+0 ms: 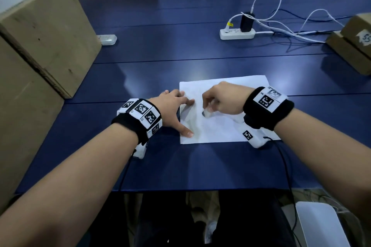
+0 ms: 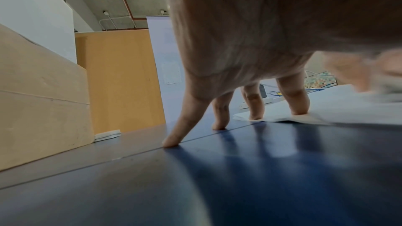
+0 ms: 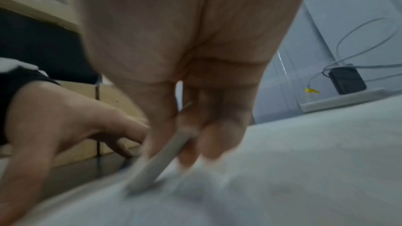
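Fingers (image 3: 219, 137) of right hand (image 1: 224, 98) pinch white eraser (image 1: 207, 114), tip touching paper (image 1: 220, 130).

From my remote feed, both forearms were bare. Behind the left hand (image 1: 170, 108) sat a black band (image 1: 128, 124) ringed with white tiles (image 1: 143, 111), each printed with a black square code. Behind the right hand (image 1: 224, 98) was a wider black fabric cuff (image 1: 281, 114) topped by similar coded tiles (image 1: 267, 99). A white camera block (image 1: 252, 138) hung under it, and a thin black cable (image 1: 285, 166) trailed back from it. Below the table edge I made out what looked like dark trousers (image 1: 164, 216).
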The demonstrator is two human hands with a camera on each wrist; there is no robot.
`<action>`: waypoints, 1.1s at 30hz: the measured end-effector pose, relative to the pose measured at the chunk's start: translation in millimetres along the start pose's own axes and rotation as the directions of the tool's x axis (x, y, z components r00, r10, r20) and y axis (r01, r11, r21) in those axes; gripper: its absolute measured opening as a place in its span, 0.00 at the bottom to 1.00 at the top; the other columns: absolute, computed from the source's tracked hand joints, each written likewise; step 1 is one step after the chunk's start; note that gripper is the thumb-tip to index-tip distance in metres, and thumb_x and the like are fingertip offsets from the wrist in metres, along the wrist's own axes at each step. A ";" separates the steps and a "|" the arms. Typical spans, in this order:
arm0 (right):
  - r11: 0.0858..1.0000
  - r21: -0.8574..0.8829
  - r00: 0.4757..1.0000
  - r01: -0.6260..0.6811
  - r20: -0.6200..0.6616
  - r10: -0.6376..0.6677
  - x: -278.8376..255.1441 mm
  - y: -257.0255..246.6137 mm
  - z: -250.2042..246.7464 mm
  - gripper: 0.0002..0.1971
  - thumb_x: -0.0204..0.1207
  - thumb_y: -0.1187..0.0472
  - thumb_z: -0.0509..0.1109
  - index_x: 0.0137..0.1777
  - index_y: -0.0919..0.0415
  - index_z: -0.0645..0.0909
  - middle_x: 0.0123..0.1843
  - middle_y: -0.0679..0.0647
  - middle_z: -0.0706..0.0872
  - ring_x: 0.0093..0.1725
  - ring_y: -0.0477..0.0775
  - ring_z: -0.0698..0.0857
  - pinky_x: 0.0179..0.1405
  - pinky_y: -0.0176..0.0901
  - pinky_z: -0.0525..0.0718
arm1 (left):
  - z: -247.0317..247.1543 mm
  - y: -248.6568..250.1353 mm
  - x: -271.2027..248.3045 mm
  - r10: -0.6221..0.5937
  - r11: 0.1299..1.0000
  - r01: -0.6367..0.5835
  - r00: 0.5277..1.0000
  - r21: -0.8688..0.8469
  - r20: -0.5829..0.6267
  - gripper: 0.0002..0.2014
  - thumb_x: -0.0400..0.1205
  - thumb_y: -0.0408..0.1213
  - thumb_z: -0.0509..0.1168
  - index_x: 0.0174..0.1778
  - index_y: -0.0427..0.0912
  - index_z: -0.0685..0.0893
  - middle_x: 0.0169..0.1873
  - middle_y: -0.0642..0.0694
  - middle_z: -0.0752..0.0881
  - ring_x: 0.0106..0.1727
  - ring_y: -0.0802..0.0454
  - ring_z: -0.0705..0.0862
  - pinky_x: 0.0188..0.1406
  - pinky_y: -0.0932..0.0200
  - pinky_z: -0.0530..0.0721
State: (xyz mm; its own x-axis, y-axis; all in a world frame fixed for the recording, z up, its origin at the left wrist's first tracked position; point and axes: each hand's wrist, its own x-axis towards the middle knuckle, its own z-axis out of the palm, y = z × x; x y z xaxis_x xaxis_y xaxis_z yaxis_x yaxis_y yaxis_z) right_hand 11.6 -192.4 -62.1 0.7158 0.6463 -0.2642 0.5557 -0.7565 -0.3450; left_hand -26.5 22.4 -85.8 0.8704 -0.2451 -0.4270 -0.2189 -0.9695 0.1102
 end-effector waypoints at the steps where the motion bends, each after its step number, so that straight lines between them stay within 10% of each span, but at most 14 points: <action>1: 0.999 0.032 0.995 0.016 0.099 -0.019 -3.9 -1.9 1.1 0.02 0.74 0.56 0.74 0.45 0.49 0.86 0.45 0.45 0.90 0.42 0.49 0.86 0.47 0.50 0.88 | 1.6 -0.7 0.5 -0.003 1.000 0.003 1.000 -0.005 0.001 0.61 0.54 0.76 0.76 0.84 0.63 0.60 0.83 0.50 0.58 0.84 0.35 0.55 0.80 0.34 0.63; 3: 0.999 0.043 0.982 0.008 0.186 -0.016 -8.5 -5.8 4.1 0.02 0.73 0.56 0.75 0.45 0.49 0.87 0.41 0.45 0.89 0.36 0.48 0.85 0.41 0.53 0.90 | 2.7 -1.1 0.4 -0.006 1.000 0.006 1.000 -0.010 0.003 0.62 0.53 0.76 0.76 0.84 0.64 0.60 0.82 0.50 0.58 0.84 0.35 0.55 0.80 0.33 0.64; 8: 0.996 -0.046 0.991 -0.072 -0.117 0.066 0.3 2.7 0.7 0.07 0.73 0.48 0.74 0.44 0.49 0.83 0.43 0.48 0.86 0.45 0.54 0.84 0.48 0.49 0.85 | -0.9 2.4 -1.3 0.002 1.000 -0.002 1.000 0.014 -0.004 0.60 0.57 0.74 0.77 0.85 0.60 0.60 0.83 0.48 0.57 0.84 0.35 0.55 0.83 0.37 0.59; 13: 0.999 0.036 0.982 -0.009 0.188 0.002 -10.9 -5.2 3.0 0.03 0.73 0.55 0.75 0.45 0.49 0.87 0.41 0.46 0.88 0.32 0.55 0.86 0.36 0.50 0.90 | 0.6 0.2 -0.1 -0.017 1.000 0.017 1.000 -0.010 0.015 0.62 0.54 0.76 0.76 0.84 0.64 0.59 0.83 0.51 0.57 0.84 0.35 0.54 0.80 0.32 0.64; 17: 0.993 -0.088 0.989 -0.082 -0.128 0.071 -0.3 0.1 -1.4 0.12 0.74 0.47 0.74 0.52 0.51 0.85 0.44 0.49 0.83 0.43 0.55 0.84 0.44 0.47 0.84 | -0.7 2.1 -0.9 -0.012 1.000 0.012 1.000 -0.009 0.005 0.61 0.56 0.74 0.77 0.84 0.60 0.60 0.83 0.50 0.58 0.84 0.35 0.54 0.81 0.35 0.62; 22: 1.000 -0.028 0.987 0.005 0.159 -0.001 -9.7 -2.9 2.7 0.04 0.75 0.53 0.74 0.48 0.49 0.86 0.40 0.45 0.87 0.25 0.52 0.88 0.44 0.50 0.89 | 1.0 0.8 0.0 -0.014 1.000 0.014 1.000 -0.020 0.011 0.61 0.55 0.74 0.77 0.84 0.62 0.60 0.82 0.50 0.58 0.84 0.34 0.54 0.81 0.35 0.62; 27: 0.995 -0.001 0.987 -0.096 -0.131 0.095 -1.3 -4.7 -2.6 0.09 0.76 0.50 0.72 0.48 0.55 0.83 0.41 0.51 0.85 0.30 0.56 0.89 0.38 0.49 0.89 | -0.7 2.9 -1.4 -0.007 1.000 0.007 1.000 -0.013 0.008 0.60 0.57 0.72 0.78 0.85 0.60 0.60 0.83 0.49 0.57 0.84 0.34 0.54 0.82 0.35 0.60; 33: 0.999 0.020 0.991 0.029 0.127 -0.032 -5.3 -10.6 0.5 0.05 0.74 0.51 0.74 0.46 0.51 0.85 0.22 0.47 0.85 0.26 0.53 0.89 0.46 0.48 0.89 | 0.5 2.0 -1.1 -0.002 1.000 0.002 1.000 -0.007 0.002 0.60 0.56 0.73 0.77 0.84 0.62 0.61 0.82 0.49 0.58 0.83 0.35 0.55 0.81 0.35 0.62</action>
State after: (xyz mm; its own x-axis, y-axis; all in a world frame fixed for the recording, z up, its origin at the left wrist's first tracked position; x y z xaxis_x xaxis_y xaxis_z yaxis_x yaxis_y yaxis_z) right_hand 1.8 -187.8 -57.5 0.6382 0.6774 -0.3658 0.5679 -0.7351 -0.3704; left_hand -28.2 20.7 -85.5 0.8698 -0.2429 -0.4294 -0.2140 -0.9700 0.1154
